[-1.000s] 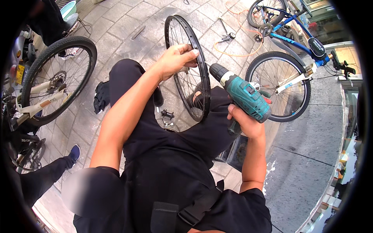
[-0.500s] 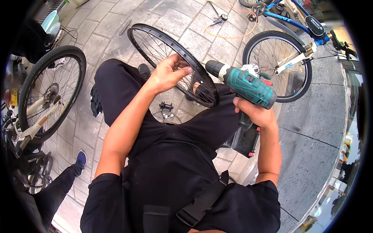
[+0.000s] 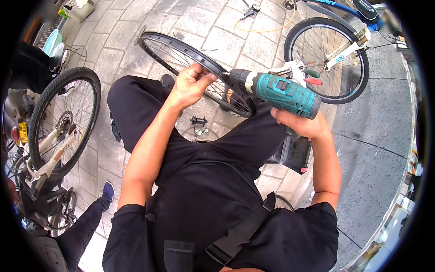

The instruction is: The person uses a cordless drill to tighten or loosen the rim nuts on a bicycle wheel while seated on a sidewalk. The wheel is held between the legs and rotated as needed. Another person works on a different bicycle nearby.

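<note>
A bare black bicycle wheel [image 3: 192, 53], a spoked rim with no tyre, stands tilted between my knees. My left hand [image 3: 189, 88] is closed on its rim, thumb and fingers pinching the near edge; spokes run behind the fingers. My right hand [image 3: 301, 123] grips the handle of a teal and black cordless drill [image 3: 287, 95], held level with its chuck pointing left. The drill's bit meets the outer face of the rim just right of my left fingertips; whether it sits in a hole there I cannot tell. Below the wheel, a black hub [image 3: 198, 120] lies on the paving.
A blue bicycle's front wheel [image 3: 290, 54] lies at the upper right, near an orange hose [image 3: 258, 31] with a gauge. Beside my right knee is a black toolbox [image 3: 297, 154]. Another tyred wheel [image 3: 96, 109] stands left, with other people's legs [image 3: 84, 213] nearby.
The drill has moved left, bringing its bit from short of the rim up against it. The wheel and my left hand have shifted slightly left in view, which itself has tilted.
</note>
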Motion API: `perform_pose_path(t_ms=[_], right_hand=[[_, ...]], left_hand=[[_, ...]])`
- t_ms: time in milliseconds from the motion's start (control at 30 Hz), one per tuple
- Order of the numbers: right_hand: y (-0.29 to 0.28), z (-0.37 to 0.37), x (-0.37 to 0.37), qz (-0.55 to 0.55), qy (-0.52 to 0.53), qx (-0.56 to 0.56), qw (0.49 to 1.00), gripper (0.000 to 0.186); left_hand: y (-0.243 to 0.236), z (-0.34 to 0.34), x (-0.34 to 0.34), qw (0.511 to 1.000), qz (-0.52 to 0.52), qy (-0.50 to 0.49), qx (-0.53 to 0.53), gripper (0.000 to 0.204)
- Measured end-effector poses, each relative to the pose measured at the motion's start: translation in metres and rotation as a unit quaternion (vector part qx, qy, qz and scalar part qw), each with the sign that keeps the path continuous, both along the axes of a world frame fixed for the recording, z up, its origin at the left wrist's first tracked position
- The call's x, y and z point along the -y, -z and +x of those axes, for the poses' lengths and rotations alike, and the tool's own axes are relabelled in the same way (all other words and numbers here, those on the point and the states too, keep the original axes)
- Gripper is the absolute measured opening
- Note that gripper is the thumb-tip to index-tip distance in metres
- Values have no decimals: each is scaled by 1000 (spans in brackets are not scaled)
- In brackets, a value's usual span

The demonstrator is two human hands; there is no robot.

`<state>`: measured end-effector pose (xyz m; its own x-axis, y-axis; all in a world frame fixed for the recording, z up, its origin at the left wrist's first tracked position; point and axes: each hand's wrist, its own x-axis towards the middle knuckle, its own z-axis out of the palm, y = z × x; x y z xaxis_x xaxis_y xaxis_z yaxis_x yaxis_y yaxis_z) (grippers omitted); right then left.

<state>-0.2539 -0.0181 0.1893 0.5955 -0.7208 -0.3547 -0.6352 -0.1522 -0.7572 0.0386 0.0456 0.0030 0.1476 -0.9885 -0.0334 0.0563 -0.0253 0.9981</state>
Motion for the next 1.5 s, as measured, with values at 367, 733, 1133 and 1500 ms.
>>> perform_pose_path(t_ms=[367, 733, 1133, 1500], right_hand=[[-7, 7, 14, -6, -48, 33, 998, 33], [-16, 17, 26, 105, -6, 27, 994, 30], [-26, 38, -1, 226, 134, 109, 959, 29], [-37, 44, 1, 214, 133, 83, 964, 26]], left_hand=[[7, -2, 2, 1000, 2, 9, -28, 16], [9, -1, 1, 998, -2, 10, -60, 13], [-8, -4, 3, 999, 9, -16, -48, 14], [-12, -1, 2, 999, -9, -11, 29, 13]])
